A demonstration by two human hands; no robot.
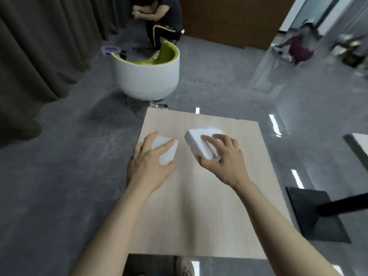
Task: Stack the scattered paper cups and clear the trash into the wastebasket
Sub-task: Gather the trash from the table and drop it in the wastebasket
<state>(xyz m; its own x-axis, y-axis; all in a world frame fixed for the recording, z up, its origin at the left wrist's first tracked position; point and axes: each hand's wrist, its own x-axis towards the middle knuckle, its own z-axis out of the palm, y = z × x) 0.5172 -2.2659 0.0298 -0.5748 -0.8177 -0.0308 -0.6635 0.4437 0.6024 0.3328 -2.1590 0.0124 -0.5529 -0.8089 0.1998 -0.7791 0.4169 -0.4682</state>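
Note:
Two white paper cups lie on their sides on the pale wooden table [199, 206]. My left hand [147, 164] wraps over the left cup [169, 152], fingers curled around it near the table's left edge. Over the right cup [199, 144], which looks like a stack of cups lying on its side, my right hand [225, 156] closes with the thumb under its near end. The two cups are a short gap apart. No wastebasket is visible.
A white tub chair with a green seat [147, 76] stands on the grey floor beyond the table. A seated person [161, 20] is behind it. Dark curtains [39, 56] hang at left. A black table base [318, 216] sits at right. My shoe [184, 265] shows below.

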